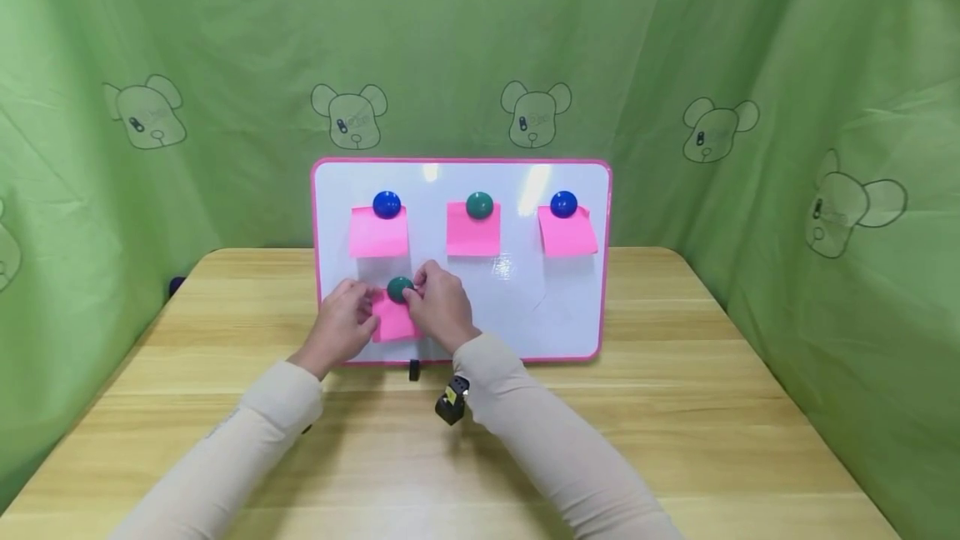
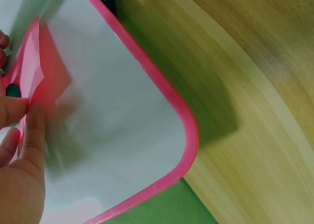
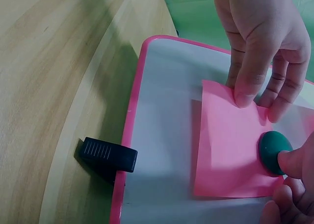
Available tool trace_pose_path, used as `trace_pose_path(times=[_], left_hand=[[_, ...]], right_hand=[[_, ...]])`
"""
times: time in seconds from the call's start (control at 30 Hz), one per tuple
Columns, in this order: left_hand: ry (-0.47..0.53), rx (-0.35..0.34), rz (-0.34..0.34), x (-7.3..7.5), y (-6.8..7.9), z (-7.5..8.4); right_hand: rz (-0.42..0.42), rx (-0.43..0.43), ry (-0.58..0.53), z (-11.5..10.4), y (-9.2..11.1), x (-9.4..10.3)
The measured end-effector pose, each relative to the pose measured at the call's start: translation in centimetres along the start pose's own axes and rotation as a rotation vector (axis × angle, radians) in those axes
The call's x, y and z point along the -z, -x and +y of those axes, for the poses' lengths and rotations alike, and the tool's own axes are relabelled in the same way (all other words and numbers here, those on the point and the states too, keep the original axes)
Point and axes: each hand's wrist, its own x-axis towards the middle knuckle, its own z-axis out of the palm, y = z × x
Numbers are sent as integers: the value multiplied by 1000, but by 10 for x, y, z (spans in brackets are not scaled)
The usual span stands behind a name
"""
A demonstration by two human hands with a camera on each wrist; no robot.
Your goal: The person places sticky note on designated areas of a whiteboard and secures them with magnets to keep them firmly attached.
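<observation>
A pink sticky note (image 1: 393, 323) lies against the lower left of a whiteboard (image 1: 517, 315) with a pink frame. My left hand (image 1: 341, 325) pinches the note's left edge between thumb and fingers; in the left wrist view the note (image 2: 30, 62) bends away from the board. A round green magnet (image 3: 272, 151) sits over the note's top edge. My right hand (image 1: 444, 307) holds that magnet at its right side, the thumb on its rim. The right wrist view cuts off part of this hand (image 3: 297, 197).
Along the board's upper part, a blue magnet (image 1: 386, 204), a green magnet (image 1: 479, 205) and another blue magnet (image 1: 564, 204) each hold a pink note. A black clip (image 3: 109, 154) grips the board's lower edge. The board stands on a wooden table (image 1: 712, 407) before a green curtain (image 1: 450, 23).
</observation>
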Motion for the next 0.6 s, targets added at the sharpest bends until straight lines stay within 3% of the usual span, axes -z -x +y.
trace_pose_path(times=[0.17, 0.47, 0.6], left_hand=[[-2, 0, -4, -1, 1, 0], [-4, 30, 10, -2, 8, 6], [-6, 45, 46, -2, 13, 10]], right_hand=[[6, 5, -8, 0, 0, 0], [-58, 12, -51, 4, 2, 5], [-80, 26, -70, 10, 5, 10]])
